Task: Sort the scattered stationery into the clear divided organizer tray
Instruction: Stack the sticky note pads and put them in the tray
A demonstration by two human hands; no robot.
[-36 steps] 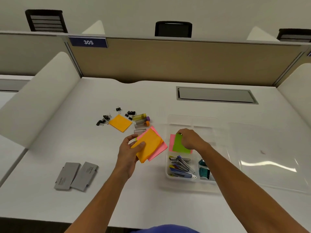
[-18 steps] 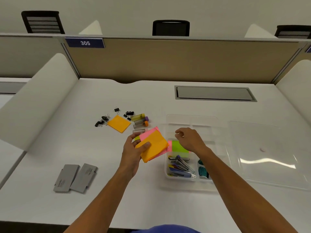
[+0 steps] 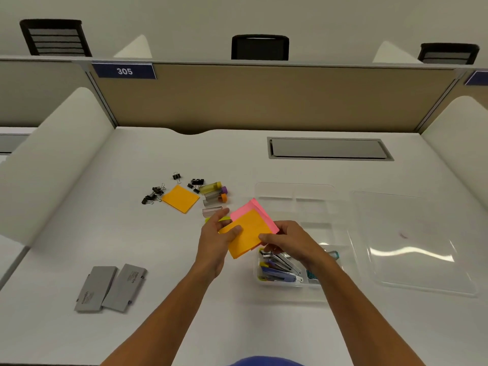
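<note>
Left hand [image 3: 215,241] and right hand [image 3: 287,240] both pinch the square orange sticky-note pad [image 3: 248,233], stacked on a pink pad [image 3: 245,208].

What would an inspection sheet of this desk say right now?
Surface: white desk, grey hatch at the back.
Job's things: clear tray holds staplers; orange pad, black clips and tubes lie loose.
Clutter: two grey cases; clear lid beside the tray.
Grips: left hand and right hand both hold the orange and pink notes.
Cables: nothing seen.
Surroundings: tan divider marked 305, black chairs behind.
</note>
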